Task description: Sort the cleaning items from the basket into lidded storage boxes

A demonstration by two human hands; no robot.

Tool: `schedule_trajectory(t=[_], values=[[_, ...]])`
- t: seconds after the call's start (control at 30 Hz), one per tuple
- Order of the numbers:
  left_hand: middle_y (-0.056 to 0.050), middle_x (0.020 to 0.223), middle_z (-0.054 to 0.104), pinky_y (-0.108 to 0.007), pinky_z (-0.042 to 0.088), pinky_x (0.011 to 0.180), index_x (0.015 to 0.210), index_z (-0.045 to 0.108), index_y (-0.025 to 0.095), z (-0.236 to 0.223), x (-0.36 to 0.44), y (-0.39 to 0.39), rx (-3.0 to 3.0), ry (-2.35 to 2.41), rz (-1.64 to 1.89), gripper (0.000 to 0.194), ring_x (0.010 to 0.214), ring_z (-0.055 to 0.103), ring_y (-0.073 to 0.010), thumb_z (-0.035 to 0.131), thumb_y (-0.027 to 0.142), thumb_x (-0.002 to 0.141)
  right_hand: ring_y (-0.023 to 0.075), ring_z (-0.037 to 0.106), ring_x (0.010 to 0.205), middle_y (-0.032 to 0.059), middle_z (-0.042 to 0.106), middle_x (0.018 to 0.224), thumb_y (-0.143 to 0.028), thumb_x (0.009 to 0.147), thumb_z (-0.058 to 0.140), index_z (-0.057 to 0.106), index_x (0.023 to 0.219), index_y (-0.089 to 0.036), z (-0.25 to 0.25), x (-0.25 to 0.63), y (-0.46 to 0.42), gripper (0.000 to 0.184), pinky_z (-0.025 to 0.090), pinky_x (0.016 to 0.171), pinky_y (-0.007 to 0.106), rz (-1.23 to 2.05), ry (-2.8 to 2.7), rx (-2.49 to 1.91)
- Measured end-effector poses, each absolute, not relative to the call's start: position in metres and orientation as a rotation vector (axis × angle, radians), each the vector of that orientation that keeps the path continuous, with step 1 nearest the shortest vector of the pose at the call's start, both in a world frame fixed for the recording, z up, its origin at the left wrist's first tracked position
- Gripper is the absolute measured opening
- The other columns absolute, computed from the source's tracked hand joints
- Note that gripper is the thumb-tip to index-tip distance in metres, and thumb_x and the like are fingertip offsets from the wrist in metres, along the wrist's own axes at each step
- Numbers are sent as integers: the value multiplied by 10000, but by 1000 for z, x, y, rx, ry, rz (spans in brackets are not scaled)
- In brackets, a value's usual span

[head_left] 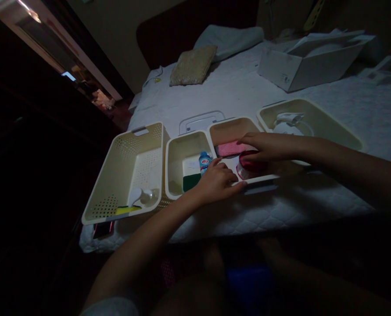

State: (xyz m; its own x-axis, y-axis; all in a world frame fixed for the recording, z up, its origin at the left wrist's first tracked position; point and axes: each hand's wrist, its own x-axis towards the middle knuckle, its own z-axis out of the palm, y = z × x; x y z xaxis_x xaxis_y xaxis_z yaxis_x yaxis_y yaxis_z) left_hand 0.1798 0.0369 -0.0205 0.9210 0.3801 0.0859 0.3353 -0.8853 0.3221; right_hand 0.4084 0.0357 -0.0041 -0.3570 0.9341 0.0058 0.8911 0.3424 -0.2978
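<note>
My left hand [219, 181] is at the near left corner of a cream storage basket [234, 123], its fingers bent over the rim and its thumb along the front edge. Over the same basket reaches my right hand [269, 145], palm down, thumb and forefinger apart. Its fingertips are by a pink cloth [228, 148] and above a red-lidded clear jar [244, 170], partly hidden by that hand. In the smaller basket [173, 162] to the left are a blue bottle [204, 162] and a dark green scouring pad [191, 181].
A large perforated basket [108, 175] at left holds a white pump bottle [136, 195] and a yellow sponge [127, 210]. At right, another basket [330, 125] contains a white corded appliance [289, 125]. A phone [103, 229] lies at the bed edge; behind are a carton [281, 70] and cushion [193, 66].
</note>
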Motion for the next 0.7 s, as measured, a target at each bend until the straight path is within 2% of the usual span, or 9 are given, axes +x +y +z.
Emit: schedule_trajectory(t=[0.13,0.3,0.5,0.7], values=[[-47,849,717,-422,324,1101,845,687,175,-27,181,36,2771,597,352,318,913,621,-179,458,373,942,311,555,1184,177,584,1290,-418,859,524,583,1259,-113,1,398,43,506,430,983,415,314,-2417,-1601],[-99,935,697,-371,453,933,897,671,147,-32,179,37,2804,717,550,269,965,604,-212,458,309,920,307,532,1204,181,585,1295,-358,878,484,560,1274,-91,-9,376,62,483,409,996,411,198,-2367,-1495],[-108,997,675,-374,448,926,921,661,150,-13,150,61,2875,946,698,252,990,586,-220,444,277,910,289,516,1233,165,555,1343,-331,902,443,508,1336,-114,-10,344,79,490,396,1019,410,189,-2311,-1465],[-136,1026,672,-393,436,956,958,659,129,5,85,109,2678,1477,738,243,1040,581,-252,503,278,847,302,506,1242,203,542,1336,-349,921,452,503,1341,-82,-4,307,96,501,396,1033,417,176,-2355,-1392]])
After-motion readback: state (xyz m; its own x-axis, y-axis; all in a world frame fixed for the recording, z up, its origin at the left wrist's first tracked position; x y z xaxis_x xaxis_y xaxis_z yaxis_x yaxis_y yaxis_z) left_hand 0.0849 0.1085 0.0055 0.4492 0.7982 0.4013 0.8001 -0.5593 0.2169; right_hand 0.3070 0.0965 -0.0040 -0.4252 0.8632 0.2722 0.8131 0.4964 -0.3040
